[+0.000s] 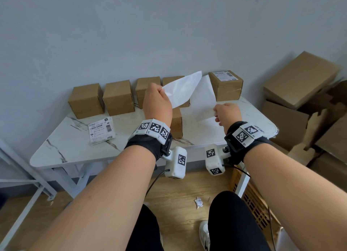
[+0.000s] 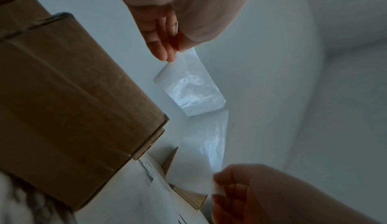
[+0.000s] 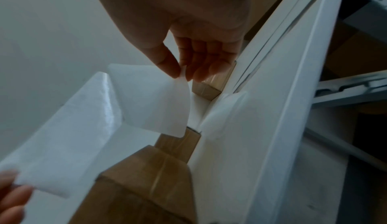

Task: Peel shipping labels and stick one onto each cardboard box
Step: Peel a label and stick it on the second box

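My left hand (image 1: 163, 90) is raised over the table and pinches the corner of a glossy white backing sheet (image 1: 181, 92) (image 2: 188, 86). My right hand (image 1: 216, 113) (image 3: 184, 74) pinches a white label (image 1: 204, 100) (image 3: 155, 101), blank side toward me. The two sheets spread apart in a V and meet at their far ends. Small cardboard boxes (image 1: 86, 103) stand in a row along the wall. The rightmost box (image 1: 226, 87) carries a label on top. One more box (image 1: 176, 123) stands nearer, partly hidden by my left wrist. A stack of printed labels (image 1: 101, 130) lies at front left.
The white marble-pattern table (image 1: 75, 149) stands against a grey wall. Large cardboard boxes (image 1: 300, 79) are piled on the floor at right. A metal frame (image 1: 24, 175) is at left, a wooden crate (image 1: 253, 200) is under the table, and a paper scrap (image 1: 199, 202) lies on the floor.
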Motion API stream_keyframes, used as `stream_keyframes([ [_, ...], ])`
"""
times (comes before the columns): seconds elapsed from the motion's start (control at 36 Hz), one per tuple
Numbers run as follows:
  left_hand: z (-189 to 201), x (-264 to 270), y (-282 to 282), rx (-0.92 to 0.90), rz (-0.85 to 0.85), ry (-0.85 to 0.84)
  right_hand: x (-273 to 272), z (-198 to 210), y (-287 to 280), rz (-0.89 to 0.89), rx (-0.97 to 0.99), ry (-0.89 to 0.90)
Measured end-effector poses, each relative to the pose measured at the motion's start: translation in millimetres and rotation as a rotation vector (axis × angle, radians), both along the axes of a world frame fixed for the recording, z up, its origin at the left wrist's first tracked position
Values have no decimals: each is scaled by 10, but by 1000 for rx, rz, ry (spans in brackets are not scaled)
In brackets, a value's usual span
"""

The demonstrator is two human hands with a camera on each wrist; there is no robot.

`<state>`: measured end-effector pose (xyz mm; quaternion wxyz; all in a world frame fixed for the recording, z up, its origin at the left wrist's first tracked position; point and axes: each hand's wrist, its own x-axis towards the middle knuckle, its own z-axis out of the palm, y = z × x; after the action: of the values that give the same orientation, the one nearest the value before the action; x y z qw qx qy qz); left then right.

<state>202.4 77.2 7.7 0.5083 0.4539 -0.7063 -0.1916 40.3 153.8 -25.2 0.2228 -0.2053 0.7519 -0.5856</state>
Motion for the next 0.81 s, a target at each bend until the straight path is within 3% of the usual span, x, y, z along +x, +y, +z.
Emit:
stream_keyframes([
  [0.31, -5, -22, 1, -20, -17, 13, -339, -389, -138, -92, 197, 16],
  [0.5, -16, -11, -31, -72, -11, -25, -226, -254, -29, -38, 308, 116],
  [0.64, -10, 26, -39, -103, -15, -42, -145, -176, -28, -95, 171, 252],
  [0.81, 18, 61, 26, -173, -37, -88, 183, 189, -72, 83, -193, 190],
])
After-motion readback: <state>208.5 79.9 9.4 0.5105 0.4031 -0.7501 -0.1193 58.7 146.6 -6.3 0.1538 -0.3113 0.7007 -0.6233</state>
